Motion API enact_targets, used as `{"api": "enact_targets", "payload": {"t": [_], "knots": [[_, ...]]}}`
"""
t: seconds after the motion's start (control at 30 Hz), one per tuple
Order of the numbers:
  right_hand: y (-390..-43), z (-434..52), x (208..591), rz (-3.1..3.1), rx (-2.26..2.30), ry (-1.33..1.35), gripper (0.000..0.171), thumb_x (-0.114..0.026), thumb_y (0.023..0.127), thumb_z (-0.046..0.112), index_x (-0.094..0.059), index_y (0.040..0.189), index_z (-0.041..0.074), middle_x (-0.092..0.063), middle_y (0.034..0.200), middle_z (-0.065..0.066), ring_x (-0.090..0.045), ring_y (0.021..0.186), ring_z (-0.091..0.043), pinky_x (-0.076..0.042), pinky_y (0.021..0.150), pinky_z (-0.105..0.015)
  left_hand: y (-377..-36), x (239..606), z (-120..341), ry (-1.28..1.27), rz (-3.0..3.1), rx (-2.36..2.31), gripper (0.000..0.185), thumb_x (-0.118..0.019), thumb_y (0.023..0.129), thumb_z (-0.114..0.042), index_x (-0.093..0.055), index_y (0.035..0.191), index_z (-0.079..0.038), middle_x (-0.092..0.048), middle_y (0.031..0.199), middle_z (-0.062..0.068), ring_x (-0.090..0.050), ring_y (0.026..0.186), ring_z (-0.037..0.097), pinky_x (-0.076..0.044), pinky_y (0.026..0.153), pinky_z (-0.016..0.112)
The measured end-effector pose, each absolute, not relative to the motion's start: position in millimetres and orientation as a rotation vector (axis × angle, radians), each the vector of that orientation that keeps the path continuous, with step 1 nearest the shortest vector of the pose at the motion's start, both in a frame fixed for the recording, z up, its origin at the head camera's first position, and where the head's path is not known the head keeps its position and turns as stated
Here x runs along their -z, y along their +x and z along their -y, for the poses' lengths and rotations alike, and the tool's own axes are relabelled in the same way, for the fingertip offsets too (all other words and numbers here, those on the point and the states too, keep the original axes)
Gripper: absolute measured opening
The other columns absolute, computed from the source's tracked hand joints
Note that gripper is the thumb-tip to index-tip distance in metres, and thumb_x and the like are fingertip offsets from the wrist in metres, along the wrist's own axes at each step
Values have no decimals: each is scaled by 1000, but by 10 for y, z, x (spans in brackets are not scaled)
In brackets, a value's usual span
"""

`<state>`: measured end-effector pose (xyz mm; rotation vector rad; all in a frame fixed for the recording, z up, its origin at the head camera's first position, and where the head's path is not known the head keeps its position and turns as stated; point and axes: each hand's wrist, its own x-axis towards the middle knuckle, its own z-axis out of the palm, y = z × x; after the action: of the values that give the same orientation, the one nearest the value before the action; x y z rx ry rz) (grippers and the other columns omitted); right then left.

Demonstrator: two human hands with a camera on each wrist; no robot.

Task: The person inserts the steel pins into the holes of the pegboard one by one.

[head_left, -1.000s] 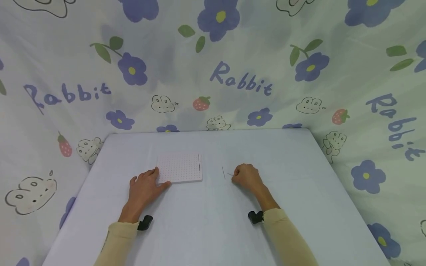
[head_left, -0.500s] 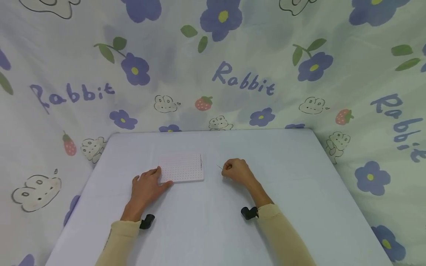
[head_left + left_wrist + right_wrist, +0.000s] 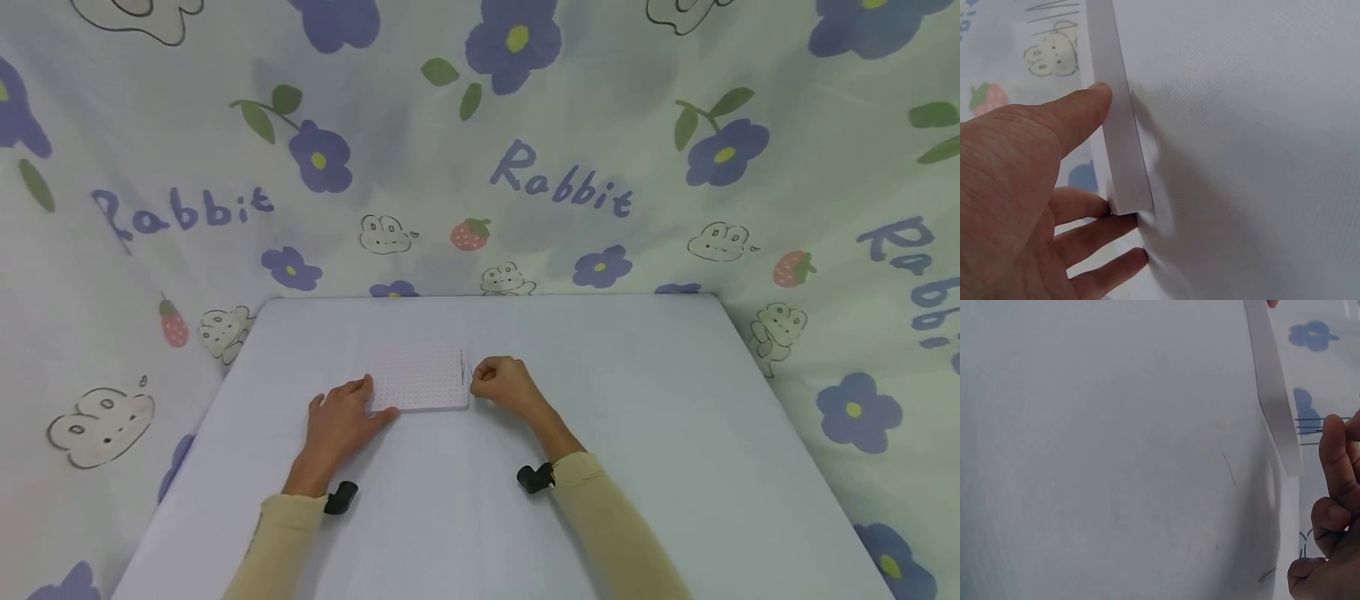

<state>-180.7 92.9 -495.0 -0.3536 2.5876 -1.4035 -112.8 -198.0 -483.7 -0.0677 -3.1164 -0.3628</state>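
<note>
A white board with rows of small holes (image 3: pixel 416 379) lies on the table, and several thin needles (image 3: pixel 462 367) stand along its right side. My left hand (image 3: pixel 341 425) holds the board's near left corner, thumb (image 3: pixel 1079 112) against the front face and fingers round the left end. At the right edge, my right hand (image 3: pixel 506 385) pinches a thin needle (image 3: pixel 1310 444) between thumb and index finger, close beside the standing needles. In the left wrist view the standing needles (image 3: pixel 1054 12) rise above the board's far end.
A white cloth covers the table (image 3: pixel 637 375). A loose thin needle (image 3: pixel 1229 469) lies on it, seen in the right wrist view. Behind and at the sides hangs a curtain (image 3: pixel 420 150) printed with flowers and rabbits.
My right hand has picked the needle up from the table and moved left with it to the board's right edge. The left hand stays at the board's corner.
</note>
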Motion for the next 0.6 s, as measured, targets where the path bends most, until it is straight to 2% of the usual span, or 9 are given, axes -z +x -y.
{"api": "enact_targets", "payload": {"t": [0.3,0.6], "knots": [[-1816,-817,4998,-2570,1464,-383,5,-67,83,19,-70,87,16,-68,76,2,-57,67,-13,-46,57,-25,-1128,4846,1973,-56,3135,389,84,-70,90,-53,-46,148,4,-50,146,26,-48,130,49,-25,108,71],[-1838,-780,5028,-2585,1456,-407,8,-68,83,17,-72,88,21,-67,84,3,-56,75,-15,-45,58,-26,-1126,4833,1983,-60,3114,369,84,-72,89,-52,-47,147,4,-52,145,26,-49,129,49,-26,107,72]]}}
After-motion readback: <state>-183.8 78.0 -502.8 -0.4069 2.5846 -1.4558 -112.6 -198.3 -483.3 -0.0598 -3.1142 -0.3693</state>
